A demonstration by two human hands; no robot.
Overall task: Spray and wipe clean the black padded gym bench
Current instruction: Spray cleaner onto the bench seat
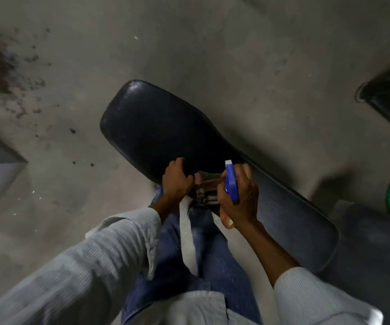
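Pale sleeves (109,249) and my jeans (212,249) fill lower frame. Right grip (239,198) wrapped round blue spray bottle (231,184), white nozzle up, frame centre. Left grip (176,180) curled closed at near edge of black padded worktop (151,123); held item, can't tell. Worktop runs centre to lower right over grey floor (189,43).

Glossy black padded bench (156,127), blue plastic spray head (231,184), rough concrete floor (189,43).
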